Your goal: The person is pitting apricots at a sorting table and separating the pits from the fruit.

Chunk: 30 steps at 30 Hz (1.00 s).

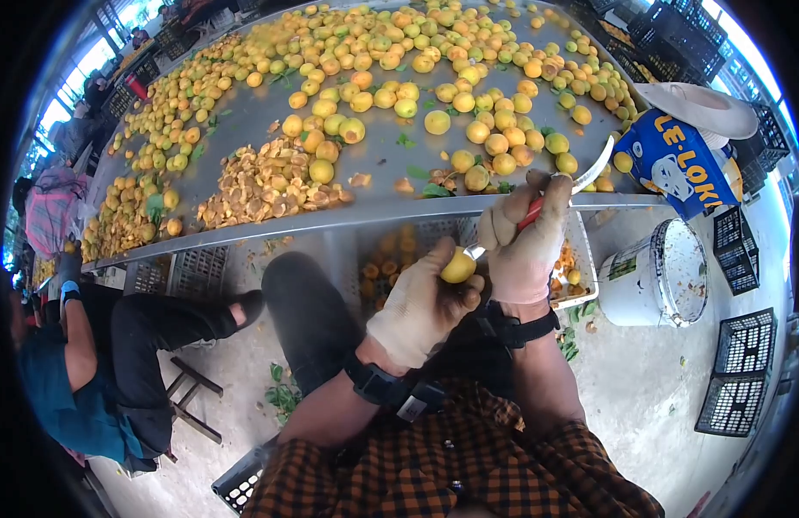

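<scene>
Right of a dark crate (pixel 201 269), holds a yellow fruit (pixel 457 268) clamped between thumb and fingers of the left hand's grip (pixel 417 312) and a red-handled knife (pixel 533 210) clasped in the right hand's grip (pixel 525 255), near a white tray (pixel 576 301) of orange fruit (pixel 565 259) and a white bucket (pixel 633 281).

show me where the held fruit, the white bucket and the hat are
Held fruit (pixel 457 267), head view: yellow skin
White bucket (pixel 636 289), head view: outer wall
Hat (pixel 703 107), head view: pale brim
</scene>
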Tool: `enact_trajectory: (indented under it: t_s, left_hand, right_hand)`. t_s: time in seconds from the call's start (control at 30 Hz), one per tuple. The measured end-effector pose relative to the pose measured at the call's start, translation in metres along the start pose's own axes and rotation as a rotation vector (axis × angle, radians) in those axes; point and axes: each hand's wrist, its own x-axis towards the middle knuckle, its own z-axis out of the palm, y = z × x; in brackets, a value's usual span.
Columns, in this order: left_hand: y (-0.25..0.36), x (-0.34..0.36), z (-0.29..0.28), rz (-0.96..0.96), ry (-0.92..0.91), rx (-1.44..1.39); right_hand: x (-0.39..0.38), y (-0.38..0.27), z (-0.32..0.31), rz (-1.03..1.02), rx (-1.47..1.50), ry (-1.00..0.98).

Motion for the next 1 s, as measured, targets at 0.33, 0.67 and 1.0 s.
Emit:
enact_trajectory:
  t_s: [0.33,0.67,1.0]
  left_hand:
    - [0.014,-0.005,-0.021,-0.006,-0.322,0.425]
    - [0.005,0.008,-0.021,0.015,-0.114,0.227]
    - [0.003,0.021,-0.006,0.082,0.009,0.275]
  right_hand:
    - [0.012,-0.01,-0.011,0.446,0.129,-0.311]
    - [0.003,0.009,-0.002,0.336,-0.109,-0.031]
    - [0.019,0.012,-0.017,0.362,0.054,0.013]
